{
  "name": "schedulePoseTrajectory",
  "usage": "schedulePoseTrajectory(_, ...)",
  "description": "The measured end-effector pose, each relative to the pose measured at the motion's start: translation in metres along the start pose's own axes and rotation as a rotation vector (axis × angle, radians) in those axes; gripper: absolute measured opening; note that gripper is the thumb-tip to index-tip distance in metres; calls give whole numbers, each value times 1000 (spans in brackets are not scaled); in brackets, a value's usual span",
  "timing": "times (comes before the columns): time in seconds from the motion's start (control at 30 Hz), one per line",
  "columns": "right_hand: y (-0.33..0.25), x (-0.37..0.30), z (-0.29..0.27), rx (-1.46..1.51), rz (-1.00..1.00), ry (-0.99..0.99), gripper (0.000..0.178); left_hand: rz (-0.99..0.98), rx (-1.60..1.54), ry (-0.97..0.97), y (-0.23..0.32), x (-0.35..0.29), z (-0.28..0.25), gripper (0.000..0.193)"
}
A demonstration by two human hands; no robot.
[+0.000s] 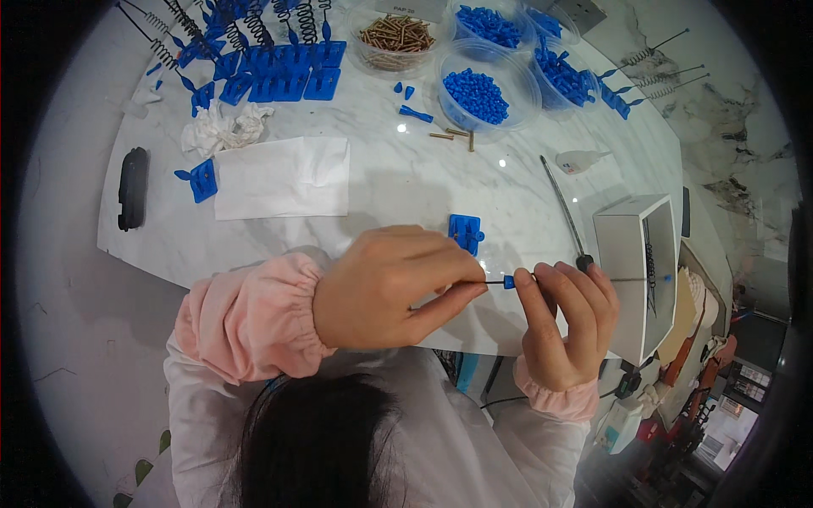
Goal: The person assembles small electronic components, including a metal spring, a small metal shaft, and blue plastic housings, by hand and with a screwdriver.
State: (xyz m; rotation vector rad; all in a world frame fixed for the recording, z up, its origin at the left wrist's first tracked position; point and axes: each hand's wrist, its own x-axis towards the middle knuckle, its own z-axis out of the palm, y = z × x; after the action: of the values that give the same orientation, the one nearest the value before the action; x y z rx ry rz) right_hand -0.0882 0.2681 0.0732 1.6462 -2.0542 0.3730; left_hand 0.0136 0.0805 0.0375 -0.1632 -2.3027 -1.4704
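Observation:
Over the table's near edge, my left hand (pixel 406 284) pinches a thin black wire (pixel 496 283) between thumb and forefinger. On that wire sits a small blue plastic bead (pixel 509 282), gripped at its right side by the fingertips of my right hand (pixel 567 317). Past my right hand, a thin line with a blue tip (pixel 668 278) crosses the white box; I cannot tell whether it is the same wire. Just beyond my fingers lies a blue plastic base plate (pixel 465 233) with a small knob-like part at its side.
A screwdriver (pixel 563 207) lies beside the open white box (pixel 622 284) holding dark coils. Tubs of screws (pixel 395 42) and blue beads (pixel 476 96) stand at the back. Blue bases with springs (pixel 279 72) fill the far left. White paper (pixel 284 179) and a black case (pixel 133 188) lie left.

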Motion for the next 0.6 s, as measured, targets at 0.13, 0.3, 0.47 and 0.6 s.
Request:
schedulePoseTrajectory(0.13, -2, -19, -15, 52, -72, 74, 34, 9, 5, 52, 5, -5, 5, 15)
schedulePoseTrajectory(0.3, -9, -21, -2, 820, 384, -227, 49, -75, -112, 94, 13, -8, 5, 16)
schedulePoseTrajectory(0.47, -14, -26, 24, 1766, 825, 214, 32, 132, 5, 59, 16, -12, 15, 17)
schedulePoseTrajectory(0.6, -14, -29, 23, 1799, 751, 270, 18, -20, -105, -30, 29, -9, 3, 10)
